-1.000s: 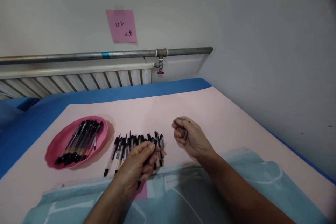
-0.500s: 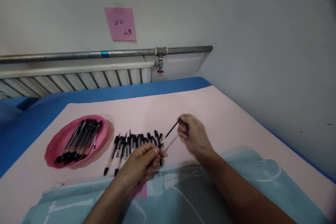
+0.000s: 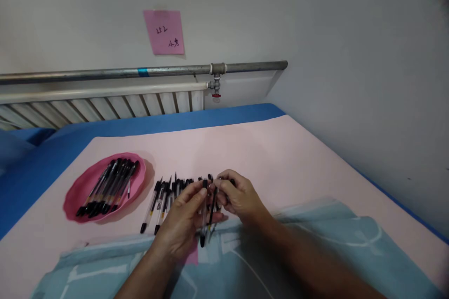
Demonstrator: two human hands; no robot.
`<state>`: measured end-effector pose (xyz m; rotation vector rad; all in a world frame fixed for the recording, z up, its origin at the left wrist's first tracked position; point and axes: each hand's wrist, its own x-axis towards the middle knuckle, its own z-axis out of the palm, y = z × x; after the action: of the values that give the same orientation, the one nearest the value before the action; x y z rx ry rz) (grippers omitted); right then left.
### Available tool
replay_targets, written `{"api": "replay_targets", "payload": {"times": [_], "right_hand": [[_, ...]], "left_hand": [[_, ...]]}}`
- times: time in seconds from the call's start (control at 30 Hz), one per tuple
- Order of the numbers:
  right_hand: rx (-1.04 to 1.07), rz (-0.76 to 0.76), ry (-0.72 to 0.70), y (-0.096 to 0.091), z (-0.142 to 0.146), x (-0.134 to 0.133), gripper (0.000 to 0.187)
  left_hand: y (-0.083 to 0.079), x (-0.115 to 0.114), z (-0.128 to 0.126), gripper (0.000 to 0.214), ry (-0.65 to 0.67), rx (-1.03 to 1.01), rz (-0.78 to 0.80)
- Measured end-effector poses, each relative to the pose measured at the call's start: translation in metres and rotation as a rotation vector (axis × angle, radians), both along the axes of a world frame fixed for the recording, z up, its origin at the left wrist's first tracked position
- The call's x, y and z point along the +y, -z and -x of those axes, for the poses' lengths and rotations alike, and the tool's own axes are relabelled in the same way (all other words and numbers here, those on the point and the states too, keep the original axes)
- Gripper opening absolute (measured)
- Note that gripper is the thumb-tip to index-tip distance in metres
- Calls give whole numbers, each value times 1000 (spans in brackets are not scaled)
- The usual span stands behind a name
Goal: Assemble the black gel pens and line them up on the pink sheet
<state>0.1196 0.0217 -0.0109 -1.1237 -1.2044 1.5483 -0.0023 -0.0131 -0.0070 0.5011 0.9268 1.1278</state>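
pen (image 3: pixel 204 219) in the left hand (image 3: pixel 187 208), seen from my distant post: half-curled fingers and thumb steady its clear, straight barrel, while the right hand (image 3: pixel 238 194), mostly curled in, pinches a thin dark refill (image 3: pixel 212 208) just beside it. whether the two touch i cannot tell; i judge this one mid-work. left of the left hand, loose pens (image 3: pixel 150 208) lie in a rough row on the smooth pink mat (image 3: pixel 252 145), which i count as work left. farther left, a bunch of pens (image 3: pixel 108 189), in a glossy, wavy-rimmed bowl (image 3: pixel 72 203), looks done. wrinkled teal cloth (image 3: pixel 87 261) lies beneath the left forearm.
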Motion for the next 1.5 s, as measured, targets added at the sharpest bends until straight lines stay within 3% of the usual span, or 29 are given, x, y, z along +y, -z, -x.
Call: {"api": "replay_targets", "payload": {"times": [0.17, 0.4, 0.63, 0.8, 0.97, 1.23, 1.5], "right_hand": [[-32, -50, -53, 2, 1, -3, 13], [66, 24, -126, 1, 4, -4, 14], [-47, 80, 67, -8, -28, 24, 10], [-263, 135, 151, 8, -47, 49, 8], [-580, -12, 27, 20, -33, 52, 5], [-902, -269, -43, 25, -29, 50, 7], [-983, -380, -65, 28, -29, 50, 10]], "left_hand": [[-6, -2, -2, 30, -59, -25, 49], [-8, -3, -1, 27, -32, -171, 74], [-10, -1, 8, 28, -90, -29, 31], [-9, 5, 26, 28, -173, 63, -35], [-9, 5, 26, 28, -149, 73, -11], [-11, 3, 25, 29, -116, 103, -20], [-13, 2, 23, 25, -88, 142, -14]]}}
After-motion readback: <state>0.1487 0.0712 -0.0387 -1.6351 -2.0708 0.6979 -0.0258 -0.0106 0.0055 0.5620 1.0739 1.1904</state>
